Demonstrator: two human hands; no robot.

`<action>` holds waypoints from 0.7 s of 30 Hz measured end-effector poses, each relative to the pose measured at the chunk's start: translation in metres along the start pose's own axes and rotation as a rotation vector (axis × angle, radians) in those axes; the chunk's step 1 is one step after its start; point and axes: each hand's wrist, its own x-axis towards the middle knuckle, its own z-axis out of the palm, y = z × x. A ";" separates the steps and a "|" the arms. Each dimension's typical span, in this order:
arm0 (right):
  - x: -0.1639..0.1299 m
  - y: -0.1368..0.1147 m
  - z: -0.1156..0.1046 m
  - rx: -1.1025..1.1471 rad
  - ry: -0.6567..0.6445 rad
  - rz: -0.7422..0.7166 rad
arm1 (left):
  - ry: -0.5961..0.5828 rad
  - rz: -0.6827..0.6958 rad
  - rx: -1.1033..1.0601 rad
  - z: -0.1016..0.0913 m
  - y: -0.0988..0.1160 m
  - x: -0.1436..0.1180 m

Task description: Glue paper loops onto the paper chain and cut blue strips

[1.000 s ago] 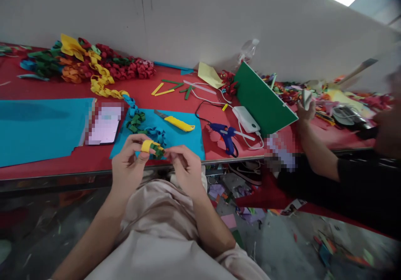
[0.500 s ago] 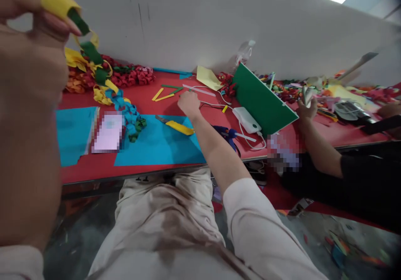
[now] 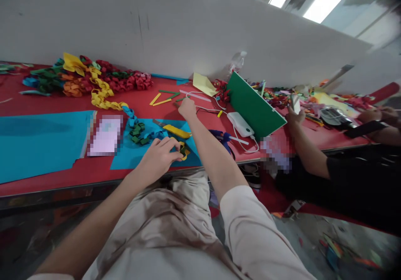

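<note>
A paper chain of yellow, blue and green loops (image 3: pixel 102 91) runs from the back left down onto a blue sheet (image 3: pixel 125 159). My left hand (image 3: pixel 161 152) pinches its yellow-and-green end loop (image 3: pixel 184 151), low over the sheet near the table's front edge. Farther back, my right hand (image 3: pixel 188 108) reaches down to the red tabletop with its fingers closed. The dark end of what looks like a green paper strip (image 3: pixel 177 104) shows at its fingertips. Just beyond lie loose yellow strips (image 3: pixel 155 99) and green strips (image 3: pixel 167 91). A yellow-handled cutter (image 3: pixel 177 131) lies between my hands.
A phone (image 3: pixel 105 136) lies left of the chain. To the right are a blue glue gun (image 3: pixel 223 136), a white power bank (image 3: pixel 240 124) with cables, and a leaning green board (image 3: pixel 253 106). Beyond it a co-worker's hand (image 3: pixel 295 115) holds a phone. Heaped paper chains (image 3: pixel 119 75) line the wall.
My left hand has come down from high on the left to the front of the table, bringing the chain's end with it. The right hand stays by the strips. The view has shifted slightly.
</note>
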 end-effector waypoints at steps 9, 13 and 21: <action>-0.016 -0.008 0.002 -0.017 -0.084 -0.022 | 0.038 -0.093 -0.021 0.036 0.013 0.011; -0.018 -0.005 0.007 -0.024 -0.095 -0.039 | 0.081 -0.226 -0.113 0.030 0.014 -0.004; -0.019 -0.007 -0.002 -0.022 -0.045 -0.147 | 0.373 -0.556 -0.149 -0.006 -0.005 -0.036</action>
